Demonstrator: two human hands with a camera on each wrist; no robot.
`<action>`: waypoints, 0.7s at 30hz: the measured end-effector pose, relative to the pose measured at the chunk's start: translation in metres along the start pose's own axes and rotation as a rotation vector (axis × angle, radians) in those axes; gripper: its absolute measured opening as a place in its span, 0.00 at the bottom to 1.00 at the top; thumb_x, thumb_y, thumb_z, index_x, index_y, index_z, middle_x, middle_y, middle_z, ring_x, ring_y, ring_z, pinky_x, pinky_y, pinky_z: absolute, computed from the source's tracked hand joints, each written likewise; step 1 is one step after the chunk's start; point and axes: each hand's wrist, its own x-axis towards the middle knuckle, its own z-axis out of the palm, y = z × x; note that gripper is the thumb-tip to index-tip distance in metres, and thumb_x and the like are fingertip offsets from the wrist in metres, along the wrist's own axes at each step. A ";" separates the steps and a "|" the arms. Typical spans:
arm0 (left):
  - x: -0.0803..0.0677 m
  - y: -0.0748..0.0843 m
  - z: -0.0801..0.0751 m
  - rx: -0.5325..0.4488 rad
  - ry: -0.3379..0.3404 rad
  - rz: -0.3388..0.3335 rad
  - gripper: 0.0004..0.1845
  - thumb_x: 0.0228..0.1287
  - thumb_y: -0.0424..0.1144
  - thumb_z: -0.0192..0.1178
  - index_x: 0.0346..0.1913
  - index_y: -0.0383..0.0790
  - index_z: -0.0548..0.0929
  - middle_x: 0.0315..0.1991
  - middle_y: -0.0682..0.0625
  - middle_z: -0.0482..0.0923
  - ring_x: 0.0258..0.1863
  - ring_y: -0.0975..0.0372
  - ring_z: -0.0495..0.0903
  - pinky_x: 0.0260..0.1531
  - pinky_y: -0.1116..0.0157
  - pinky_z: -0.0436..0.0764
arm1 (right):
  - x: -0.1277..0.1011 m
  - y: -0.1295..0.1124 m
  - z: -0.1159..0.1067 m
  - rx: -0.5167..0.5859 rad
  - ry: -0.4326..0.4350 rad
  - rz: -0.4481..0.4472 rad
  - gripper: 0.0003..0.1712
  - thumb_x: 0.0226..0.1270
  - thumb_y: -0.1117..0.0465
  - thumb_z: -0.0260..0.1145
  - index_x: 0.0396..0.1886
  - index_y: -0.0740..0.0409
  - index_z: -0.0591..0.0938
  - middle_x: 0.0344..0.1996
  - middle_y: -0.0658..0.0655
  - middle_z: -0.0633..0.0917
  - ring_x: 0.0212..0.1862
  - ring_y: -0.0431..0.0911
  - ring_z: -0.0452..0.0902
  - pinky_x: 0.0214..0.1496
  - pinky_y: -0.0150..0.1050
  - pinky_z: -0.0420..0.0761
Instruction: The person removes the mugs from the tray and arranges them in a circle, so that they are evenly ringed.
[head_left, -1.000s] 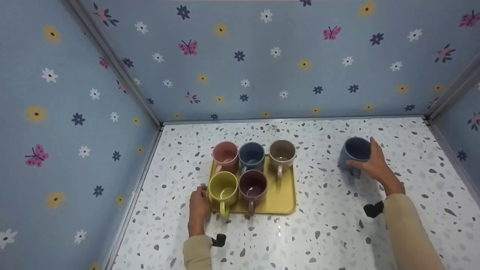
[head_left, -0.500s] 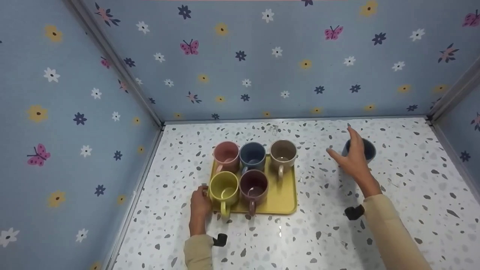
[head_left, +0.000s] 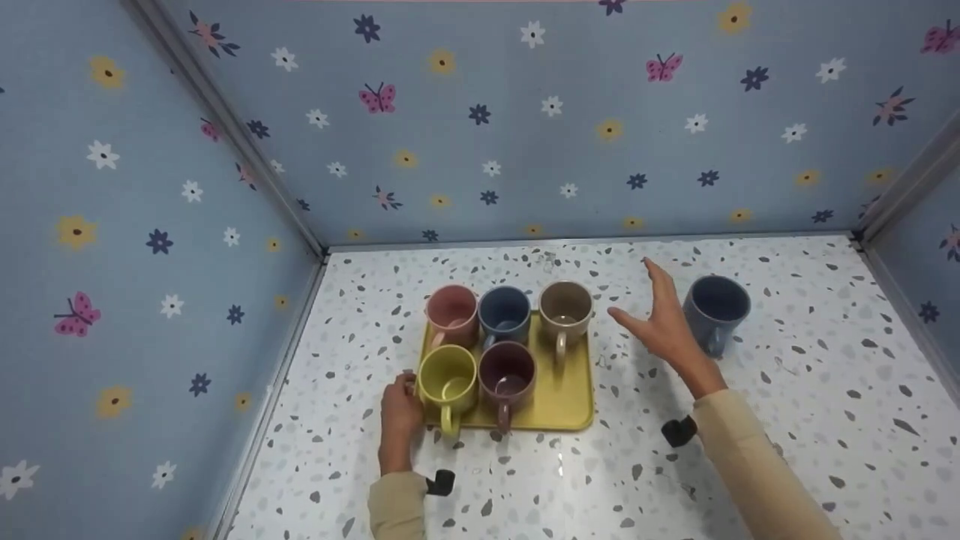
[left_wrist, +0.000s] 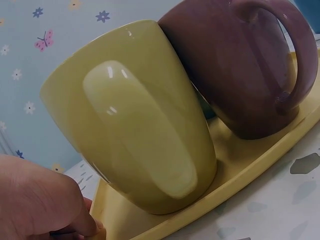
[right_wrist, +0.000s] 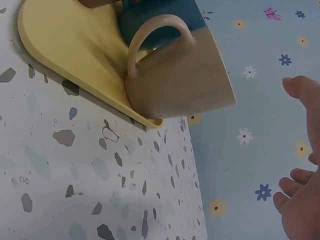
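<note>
A: Where is the dark blue mug [head_left: 716,310]?
B: Right of centre in the head view, standing upright on the speckled counter [head_left: 810,390], well apart from the yellow tray [head_left: 564,396], its handle turned toward the bottom of the frame.

A: And the right hand [head_left: 661,324]?
B: Just left of that mug, between it and the tray, with fingers spread and straight, holding nothing. Whether it brushes the mug I cannot tell.

A: The left hand [head_left: 399,411]?
B: At the tray's lower left corner, fingers curled onto the rim, just beside the yellow mug [head_left: 447,376]. The left wrist view shows a fingertip [left_wrist: 91,225] pressed on the tray edge.

A: What stands on the tray?
B: Five mugs: pink [head_left: 451,313], blue [head_left: 504,313] and beige [head_left: 565,307] in the upper row, yellow and maroon [head_left: 508,372] below, these two touching. The tray's lower right spot is bare.

A: Around it all?
B: Blue walls [head_left: 480,127] printed with flowers and butterflies.
</note>
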 end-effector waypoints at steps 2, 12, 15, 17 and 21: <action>0.000 0.001 0.000 -0.002 -0.008 -0.010 0.19 0.60 0.25 0.47 0.54 0.32 0.77 0.35 0.38 0.75 0.36 0.49 0.74 0.42 0.51 0.73 | -0.001 -0.002 0.005 -0.003 -0.007 0.000 0.56 0.55 0.49 0.72 0.75 0.59 0.51 0.73 0.66 0.54 0.74 0.60 0.48 0.71 0.60 0.54; 0.000 -0.001 0.000 -0.003 -0.027 -0.012 0.19 0.62 0.26 0.47 0.55 0.31 0.76 0.38 0.36 0.75 0.39 0.48 0.75 0.45 0.50 0.73 | -0.007 -0.010 0.030 -0.013 -0.092 0.022 0.57 0.57 0.43 0.69 0.76 0.56 0.48 0.73 0.63 0.53 0.74 0.57 0.49 0.71 0.56 0.56; 0.000 -0.001 0.001 -0.004 -0.032 -0.033 0.19 0.62 0.27 0.47 0.56 0.32 0.76 0.39 0.36 0.75 0.40 0.48 0.75 0.45 0.50 0.73 | -0.008 -0.011 0.038 -0.023 -0.108 0.018 0.57 0.57 0.43 0.69 0.76 0.57 0.48 0.73 0.64 0.53 0.74 0.57 0.49 0.71 0.56 0.56; 0.000 0.000 0.001 -0.007 -0.034 -0.045 0.19 0.62 0.27 0.47 0.56 0.32 0.76 0.40 0.36 0.75 0.40 0.48 0.75 0.46 0.50 0.73 | -0.009 -0.012 0.044 -0.024 -0.118 0.024 0.57 0.56 0.42 0.69 0.76 0.58 0.48 0.73 0.64 0.53 0.74 0.57 0.49 0.72 0.55 0.56; 0.000 0.001 0.000 -0.011 -0.022 -0.041 0.20 0.60 0.27 0.47 0.56 0.32 0.76 0.40 0.36 0.75 0.41 0.47 0.75 0.46 0.50 0.73 | -0.012 -0.013 0.055 -0.011 -0.136 0.049 0.61 0.54 0.39 0.70 0.76 0.57 0.47 0.74 0.64 0.52 0.74 0.57 0.49 0.72 0.55 0.55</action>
